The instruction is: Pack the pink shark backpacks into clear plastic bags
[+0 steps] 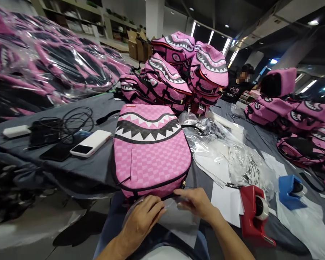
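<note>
A pink checkered backpack (154, 159) with a shark-mouth print lies on the grey-covered table, its bottom end toward me. Just below that end, a clear plastic bag (178, 220) hangs over my lap. The fingers of my left hand (144, 216) are curled together on the bag's edge, close under the backpack. My right hand (197, 203) pinches the same plastic near the backpack's lower right corner, by a zipper pull (183, 184). The fingertips of both hands are partly hidden.
Pink backpacks (176, 72) are piled behind. Plastic-wrapped backpacks (70, 68) fill the left. A white power bank (90, 143) and black cables (78, 121) lie left; clear bags (243, 162), a red tape dispenser (253, 213) and a blue one (289, 191) lie right. A person (237, 86) stands behind.
</note>
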Motion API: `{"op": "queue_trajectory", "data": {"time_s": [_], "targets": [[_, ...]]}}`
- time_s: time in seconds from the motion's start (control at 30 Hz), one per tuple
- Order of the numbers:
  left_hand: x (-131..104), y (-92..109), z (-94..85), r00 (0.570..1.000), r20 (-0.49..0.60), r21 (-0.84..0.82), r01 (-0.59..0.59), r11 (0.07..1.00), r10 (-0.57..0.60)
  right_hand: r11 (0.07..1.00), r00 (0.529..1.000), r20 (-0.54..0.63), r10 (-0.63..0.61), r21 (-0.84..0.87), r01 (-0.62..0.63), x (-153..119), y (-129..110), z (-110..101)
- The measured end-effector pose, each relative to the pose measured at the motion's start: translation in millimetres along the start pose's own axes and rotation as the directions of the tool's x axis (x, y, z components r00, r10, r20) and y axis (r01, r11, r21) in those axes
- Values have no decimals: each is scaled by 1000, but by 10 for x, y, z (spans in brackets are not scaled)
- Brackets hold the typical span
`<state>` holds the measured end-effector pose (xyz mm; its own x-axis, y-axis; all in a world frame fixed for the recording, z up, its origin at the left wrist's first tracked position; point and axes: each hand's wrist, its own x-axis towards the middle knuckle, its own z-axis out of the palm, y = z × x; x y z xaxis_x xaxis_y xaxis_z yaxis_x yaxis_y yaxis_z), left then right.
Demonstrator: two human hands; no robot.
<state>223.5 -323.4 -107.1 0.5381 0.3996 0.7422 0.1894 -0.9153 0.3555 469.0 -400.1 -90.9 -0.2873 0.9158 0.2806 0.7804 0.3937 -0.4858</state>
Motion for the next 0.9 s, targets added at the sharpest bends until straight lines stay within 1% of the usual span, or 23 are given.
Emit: {"op": "queue_trajectory", "data": {"time_s": [0.03,0.07,0.1,0.13,0.17,0.23,0.27,0.33,0.43,0.5,0.53,0.57,0.63,0.67,0.7,0.73,0.77,0.8,0.83,0.87,0.9], "targets": [[2,-1,-4,1000,-10,-6,-10,1000,10,983,990,20,137,121,-138,-56,28,-42],[9,-2,-7,1000,-20,-12,-16,1000,16,935,963,41,267,232,-269,-110,57,-83],[17,-4,-9,999,-26,-17,-21,1000,21,869,925,56,375,327,-372,-156,86,-118],[24,-8,-10,999,-30,-23,-27,999,26,803,887,55,458,403,-439,-187,113,-141],[24,-16,-8,999,-37,-30,-34,999,33,752,858,32,513,465,-467,-196,135,-150],[-2,-44,1,998,-51,-54,-52,997,49,700,821,-55,568,556,-448,-138,164,-118],[-27,-62,7,996,-62,-64,-65,996,61,695,809,-111,577,586,-416,-73,171,-82],[-87,-100,15,994,-60,-73,-92,993,88,720,799,-210,564,600,-350,104,181,13],[-151,-137,4,994,48,-21,-101,995,102,795,811,-310,497,537,-282,360,227,148],[-155,-135,-13,989,119,32,-95,995,90,840,813,-361,457,477,-260,443,287,199],[-148,-127,-20,988,130,48,-93,994,86,856,805,-389,448,445,-262,448,317,212],[-138,-117,-26,987,138,56,-87,995,79,872,788,-428,443,408,-268,429,340,218],[-116,-94,-31,987,148,47,-67,997,59,911,720,-561,408,298,-284,326,340,224],[-107,-86,-30,987,151,38,-53,998,47,933,677,-642,359,218,-288,254,310,229],[-101,-82,-27,987,154,28,-41,999,36,951,645,-709,286,128,-281,178,259,237],[-98,-84,-22,987,159,19,-31,999,28,964,637,-745,199,33,-262,108,191,251],[-98,-91,-16,986,165,10,-27,1000,25,972,663,-741,109,-60,-227,51,112,267],[-103,-101,-10,986,167,9,-24,1000,23,974,715,-699,26,-143,-174,14,32,283],[-114,-113,-7,985,168,11,-28,1000,26,972,776,-629,-44,-207,-113,1,-38,296],[-132,-123,-5,986,162,17,-34,999,31,966,827,-553,-98,-253,-54,11,-91,300],[-159,-127,-6,988,152,27,-43,999,38,958,863,-486,-141,-286,-4,39,-120,294]]}}
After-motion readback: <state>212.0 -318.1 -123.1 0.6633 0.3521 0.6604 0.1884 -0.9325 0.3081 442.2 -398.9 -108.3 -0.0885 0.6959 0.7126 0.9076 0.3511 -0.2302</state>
